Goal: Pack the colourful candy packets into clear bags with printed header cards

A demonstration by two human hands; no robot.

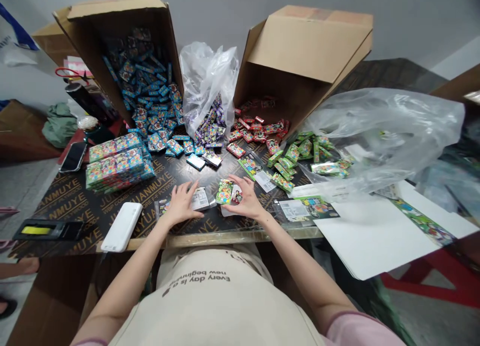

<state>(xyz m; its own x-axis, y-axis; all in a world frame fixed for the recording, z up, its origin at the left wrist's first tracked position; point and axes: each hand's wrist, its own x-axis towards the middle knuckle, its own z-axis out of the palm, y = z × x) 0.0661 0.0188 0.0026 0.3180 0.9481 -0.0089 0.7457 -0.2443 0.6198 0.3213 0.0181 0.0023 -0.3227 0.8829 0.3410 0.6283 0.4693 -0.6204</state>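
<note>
My left hand (180, 205) lies with its fingers spread over a flat printed plastic pouch (200, 199) near the table's front edge. To its right, my right hand (248, 202) grips a small green printed pack (225, 191) between thumb and fingers. Something red and white shows inside that grip, partly hidden by the fingers. Just beyond my hands lie a small blue pack (196, 161) and a dark-and-white pack (212, 159). Another green printed pouch (258, 172) rests behind my right hand.
Blue packs spill from a tall carton (174, 46), red ones from a second carton (300, 48). Purple packs (213, 123) fill a clear bag; green packs (283, 182) lie right. Stacked packs (116, 163), a white power bank (122, 227) and a phone (73, 157) are left. White sheets (375, 231) overhang the right edge.
</note>
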